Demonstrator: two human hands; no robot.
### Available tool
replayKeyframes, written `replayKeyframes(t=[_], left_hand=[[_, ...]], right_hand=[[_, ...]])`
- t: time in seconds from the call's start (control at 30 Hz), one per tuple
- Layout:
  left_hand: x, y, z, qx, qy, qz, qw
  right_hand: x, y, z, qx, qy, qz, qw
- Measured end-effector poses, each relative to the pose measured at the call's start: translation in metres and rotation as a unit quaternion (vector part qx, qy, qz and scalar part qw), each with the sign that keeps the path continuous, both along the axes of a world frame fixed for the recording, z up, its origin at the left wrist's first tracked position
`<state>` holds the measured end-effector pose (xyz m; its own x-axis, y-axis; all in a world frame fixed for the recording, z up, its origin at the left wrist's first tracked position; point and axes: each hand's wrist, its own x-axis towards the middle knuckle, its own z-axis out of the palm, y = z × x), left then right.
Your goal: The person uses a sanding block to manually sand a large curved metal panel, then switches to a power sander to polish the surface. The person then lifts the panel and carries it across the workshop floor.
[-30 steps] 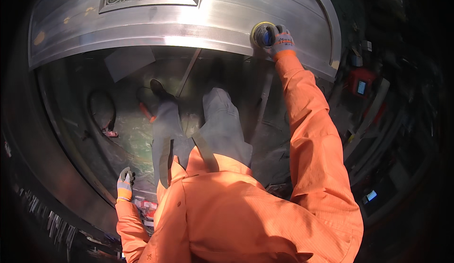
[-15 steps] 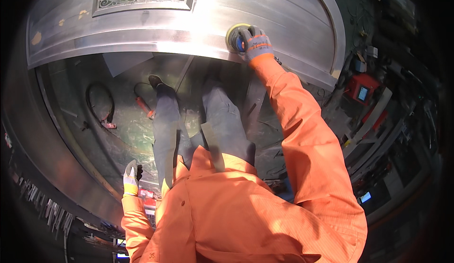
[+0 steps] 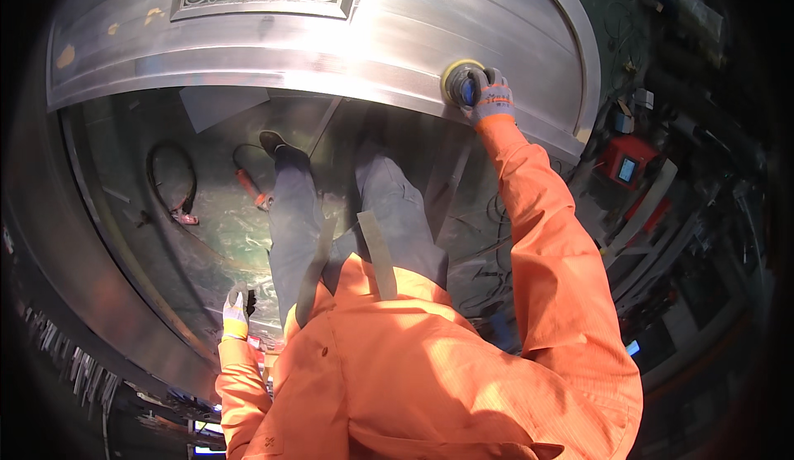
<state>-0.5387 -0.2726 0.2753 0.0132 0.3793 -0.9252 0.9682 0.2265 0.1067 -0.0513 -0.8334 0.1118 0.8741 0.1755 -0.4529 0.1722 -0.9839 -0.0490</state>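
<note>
I see my right hand [image 3: 491, 100] with its grip closed around a yellow-padded sander [image 3: 457, 82], pressed flat on the lower edge of the brushed metal door panel [image 3: 397, 38]. My left hand [image 3: 236, 311] hangs low by my side — grip state I cannot tell. Below lies a shiny metal floor [image 3: 207, 237] with cables — a cluttered workshop to the right.

My right arm, in an orange sleeve, stretches far ahead and to the right, nearly straight. My grey-gloved right hand [image 3: 490, 98] is curled closed, knuckles up, fingers wrapped tight. My left arm hangs down near my side, elbow bent, its grey-gloved left hand [image 3: 236, 311] low on the left, fingers loosely raised.
</note>
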Motion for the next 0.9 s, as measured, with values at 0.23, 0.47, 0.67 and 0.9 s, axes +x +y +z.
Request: replayKeyframes(t=[0.23, 0.47, 0.67, 0.9], left_hand=[[-0.017, 0.018, -0.007, -0.008, -0.054, 0.023, 0.998], [-0.086, 0.033, 0.007, 0.037, -0.092, 0.113, 0.989], [-0.119, 0.053, 0.0, -0.037, -0.044, 0.18, 0.982], [-0.123, 0.123, -0.024, -0.025, -0.054, 0.25, 0.966]], right_hand=[[0.027, 0.132, -0.006, 0.027, 0.034, 0.057, 0.997], [0.047, 0.279, 0.014, 0.058, 0.073, 0.085, 0.992], [0.061, 0.376, 0.0, 0.076, 0.036, 0.094, 0.992], [0.073, 0.512, -0.004, 0.089, -0.04, 0.127, 0.987]])
